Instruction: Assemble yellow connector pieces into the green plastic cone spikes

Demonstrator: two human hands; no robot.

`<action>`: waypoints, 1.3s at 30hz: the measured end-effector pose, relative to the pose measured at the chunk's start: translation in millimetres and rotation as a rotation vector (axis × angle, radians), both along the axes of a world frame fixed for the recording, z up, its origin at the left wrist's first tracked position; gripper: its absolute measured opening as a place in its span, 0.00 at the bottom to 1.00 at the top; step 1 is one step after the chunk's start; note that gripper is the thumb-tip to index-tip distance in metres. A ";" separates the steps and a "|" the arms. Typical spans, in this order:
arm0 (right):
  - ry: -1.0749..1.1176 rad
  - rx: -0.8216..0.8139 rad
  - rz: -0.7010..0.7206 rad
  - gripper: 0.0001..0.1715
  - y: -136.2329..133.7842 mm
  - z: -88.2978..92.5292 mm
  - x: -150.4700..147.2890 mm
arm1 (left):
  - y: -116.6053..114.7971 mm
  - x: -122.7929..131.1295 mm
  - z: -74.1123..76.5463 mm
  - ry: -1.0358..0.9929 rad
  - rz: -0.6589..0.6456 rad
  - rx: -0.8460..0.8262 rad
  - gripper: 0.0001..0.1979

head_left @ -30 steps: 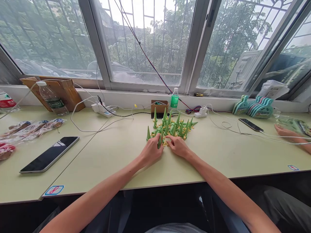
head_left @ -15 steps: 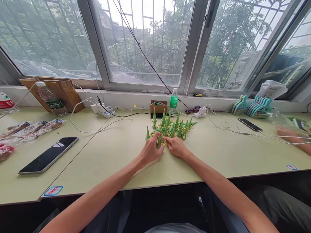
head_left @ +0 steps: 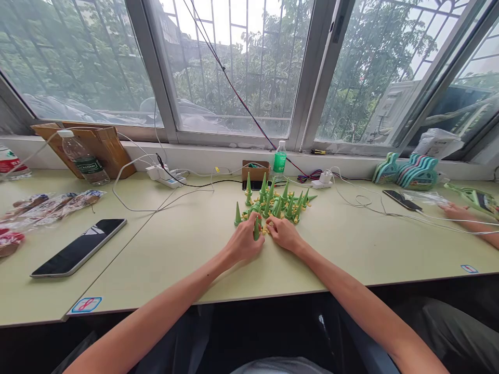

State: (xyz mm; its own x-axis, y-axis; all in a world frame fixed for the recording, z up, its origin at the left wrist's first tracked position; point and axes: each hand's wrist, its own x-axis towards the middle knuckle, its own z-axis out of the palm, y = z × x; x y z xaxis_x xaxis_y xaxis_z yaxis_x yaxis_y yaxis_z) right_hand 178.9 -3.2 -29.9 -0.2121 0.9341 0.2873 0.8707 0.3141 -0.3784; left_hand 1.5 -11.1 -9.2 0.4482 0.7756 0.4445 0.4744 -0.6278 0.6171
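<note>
Several green cone-shaped pieces with yellow parts (head_left: pixel 289 209) stand close together on the pale table. At their near edge, my left hand (head_left: pixel 246 240) is closed around a green cone piece (head_left: pixel 256 228). My right hand (head_left: pixel 284 234) is just to its right, its fingers curled and pinched near small yellow parts (head_left: pixel 265 229). What sits between the right fingertips is too small to make out.
Behind the cones are a small cardboard box (head_left: pixel 255 170) and a green-labelled bottle (head_left: pixel 279 158). A large phone (head_left: pixel 80 248) lies left, a smaller phone (head_left: pixel 401 200) right, among white cables. Another person's hand (head_left: pixel 458 212) is at far right, beside a green object (head_left: pixel 477 200).
My right hand's fingers have curled in more, while my left hand keeps its hold. At far right, the other person's hand and the green object have shifted slightly.
</note>
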 end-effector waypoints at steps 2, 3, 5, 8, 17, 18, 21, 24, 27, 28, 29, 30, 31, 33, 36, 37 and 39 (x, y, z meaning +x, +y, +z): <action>0.023 -0.005 -0.001 0.08 0.3 0.6 0.0 | -0.5 0.2 -0.1 0.000 -0.003 -0.006 0.16; 0.035 -0.005 -0.001 0.08 0.4 0.9 -0.1 | -0.8 0.2 -0.1 0.000 -0.005 -0.010 0.16; 0.055 -0.004 0.001 0.07 0.5 1.4 -0.2 | -1.5 0.1 0.0 0.001 -0.010 -0.017 0.16; 0.078 -0.004 0.002 0.05 0.9 1.2 -0.2 | -2.1 -0.2 0.0 -0.001 -0.016 -0.022 0.16; 0.083 -0.002 -0.008 0.04 2.2 -1.6 0.3 | -2.0 0.1 -0.2 0.003 -0.017 -0.032 0.15; 0.081 -0.001 -0.008 0.05 1.8 -1.7 0.5 | -2.0 0.1 -0.4 0.006 -0.016 -0.033 0.14; 0.061 0.012 -0.011 0.10 -0.9 -0.6 1.8 | -2.0 0.0 -1.0 0.007 -0.017 -0.035 0.14; 0.000 0.040 -0.037 0.13 -4.8 2.8 3.9 | -2.0 0.1 -1.5 0.006 -0.015 -0.034 0.14; -0.087 0.053 -0.071 0.15 -7.9 7.2 6.7 | -2.3 0.2 -1.5 0.008 -0.011 -0.034 0.15; -0.117 0.054 -0.077 0.15 -8.5 8.5 7.7 | -2.4 0.2 -1.5 0.006 -0.011 -0.035 0.15; -0.146 0.055 -0.080 0.15 -8.9 9.7 8.7 | -2.5 0.3 -1.4 0.004 -0.013 -0.035 0.15; -0.171 0.056 -0.082 0.15 -9.2 10.5 9.7 | -2.6 0.4 -1.3 0.002 -0.014 -0.036 0.14; -0.191 0.056 -0.083 0.14 -9.2 11.1 10.8 | -2.7 0.4 -1.2 0.000 -0.015 -0.036 0.14; -0.216 0.055 -0.081 0.13 -9.1 11.7 13.0 | -2.8 0.6 -1.1 -0.001 -0.019 -0.037 0.14; -0.227 0.047 -0.062 0.12 -8.9 11.9 15.9 | -2.9 0.6 -1.3 0.001 -0.023 -0.040 0.15; -0.228 0.044 -0.055 0.11 -8.8 12.1 16.7 | -3.0 0.5 -1.3 0.001 -0.023 -0.041 0.14; -0.229 0.037 -0.046 0.11 -8.8 12.7 17.6 | -3.1 0.4 -1.3 0.000 -0.021 -0.043 0.14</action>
